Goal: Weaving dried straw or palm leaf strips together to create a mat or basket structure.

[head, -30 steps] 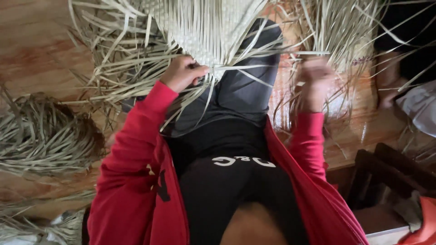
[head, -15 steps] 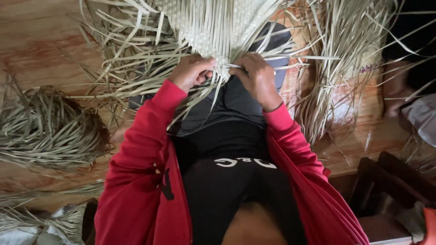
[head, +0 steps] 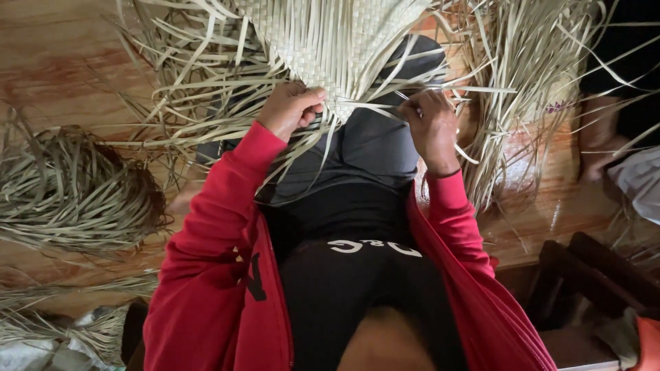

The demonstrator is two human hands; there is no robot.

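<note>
Two hands worked the edge of a pale woven leaf mat (head: 330, 41) draped over the person's lap.

The mat's loose strips (head: 357, 103) hung from its lower edge across the dark trousers. The left hand (head: 292, 110) was curled closed on strips at that edge; the right hand (head: 432, 124) appeared to pinch a single strip between its fingers (head: 418, 104), though the grip was partly hidden. More loose leaf strands (head: 522, 103) lay on the wooden floor (head: 62, 55), and a dried bundle (head: 75, 192) sat well apart beside the left sleeve.
</note>
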